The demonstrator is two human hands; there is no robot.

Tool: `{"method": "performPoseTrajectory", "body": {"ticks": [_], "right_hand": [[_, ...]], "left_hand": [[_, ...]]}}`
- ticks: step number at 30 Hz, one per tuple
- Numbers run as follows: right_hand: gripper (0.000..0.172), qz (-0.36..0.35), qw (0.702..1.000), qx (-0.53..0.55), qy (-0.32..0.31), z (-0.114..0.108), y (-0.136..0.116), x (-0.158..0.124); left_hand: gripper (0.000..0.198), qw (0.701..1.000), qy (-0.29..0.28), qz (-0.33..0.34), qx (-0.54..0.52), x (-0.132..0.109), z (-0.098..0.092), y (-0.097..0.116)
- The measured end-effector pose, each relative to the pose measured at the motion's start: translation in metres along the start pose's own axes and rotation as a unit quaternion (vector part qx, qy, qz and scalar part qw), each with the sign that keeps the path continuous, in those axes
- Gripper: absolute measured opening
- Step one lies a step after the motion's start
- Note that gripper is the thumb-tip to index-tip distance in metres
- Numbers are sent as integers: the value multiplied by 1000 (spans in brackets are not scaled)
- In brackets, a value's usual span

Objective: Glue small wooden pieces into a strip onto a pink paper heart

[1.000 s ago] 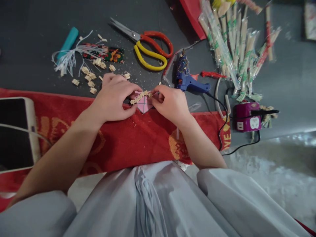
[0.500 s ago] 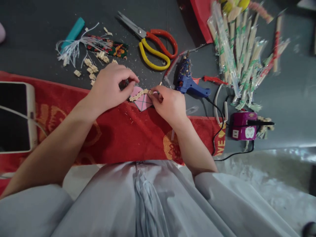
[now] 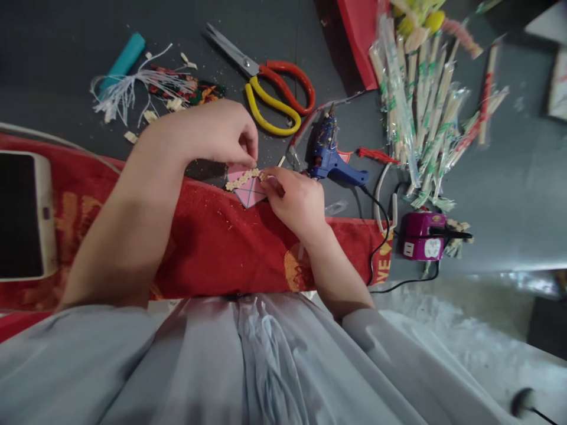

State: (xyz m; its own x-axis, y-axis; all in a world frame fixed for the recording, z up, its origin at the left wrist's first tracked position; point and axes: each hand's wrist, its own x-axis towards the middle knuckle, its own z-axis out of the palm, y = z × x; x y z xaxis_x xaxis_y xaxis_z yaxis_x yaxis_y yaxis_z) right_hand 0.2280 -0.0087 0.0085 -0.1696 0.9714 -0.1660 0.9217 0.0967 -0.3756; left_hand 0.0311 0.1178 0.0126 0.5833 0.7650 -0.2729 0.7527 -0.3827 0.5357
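Observation:
A small pink card with dark crossing lines lies at the edge of the red cloth. Across it runs a bumpy row of small pale chips. My right hand pinches the card's right side, by the end of that row. Just above the card, my left hand is bent down with thumb and forefinger pressed together; whatever they hold is too small to make out. Beside my right hand rests a blue glue gun, and beyond my hands lie open scissors with red and yellow handles.
Loose pale chips, white threads and a teal roll lie at the upper left. Wrapped sticks spread at the right, above a purple power block with black cords. A white-framed tablet rests on the red cloth.
My left hand has moved right and in over the card's top edge, its wrist more bent and its finger and thumb now together. My right hand keeps its place on the card.

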Motion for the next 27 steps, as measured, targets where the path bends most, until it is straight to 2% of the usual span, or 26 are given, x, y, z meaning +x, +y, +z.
{"method": "performPoseTrajectory", "body": {"ticks": [1, 2, 5, 9, 14, 18, 22, 27], "right_hand": [[33, -3, 1000, 4, -2, 0, 0, 0], [33, -6, 1000, 8, -4, 0, 0, 0], [34, -8, 1000, 10, -9, 1, 1, -1], [35, -5, 1000, 8, -8, 1, 2, -2], [36, -14, 1000, 3, -12, 2, 3, -2], [36, -21, 1000, -1, -14, 3, 3, -3], [33, -20, 1000, 10, 2, 3, 4, -4], [27, -15, 999, 17, 29, 2, 5, -6]], "left_hand": [[20, 998, -66, -5, -11, 1, -2, 1], [17, 995, -100, -11, -17, 2, -4, 4], [13, 991, -131, -31, -17, 2, -12, 13], [12, 990, -129, -49, 9, 0, -14, 22], [17, 991, -133, -16, -6, 1, -11, 25], [17, 990, -139, -15, -24, 2, -10, 25], [27, 992, -121, 18, -23, -1, -13, 27], [26, 994, -107, -1, -12, -4, -19, 25]]}}
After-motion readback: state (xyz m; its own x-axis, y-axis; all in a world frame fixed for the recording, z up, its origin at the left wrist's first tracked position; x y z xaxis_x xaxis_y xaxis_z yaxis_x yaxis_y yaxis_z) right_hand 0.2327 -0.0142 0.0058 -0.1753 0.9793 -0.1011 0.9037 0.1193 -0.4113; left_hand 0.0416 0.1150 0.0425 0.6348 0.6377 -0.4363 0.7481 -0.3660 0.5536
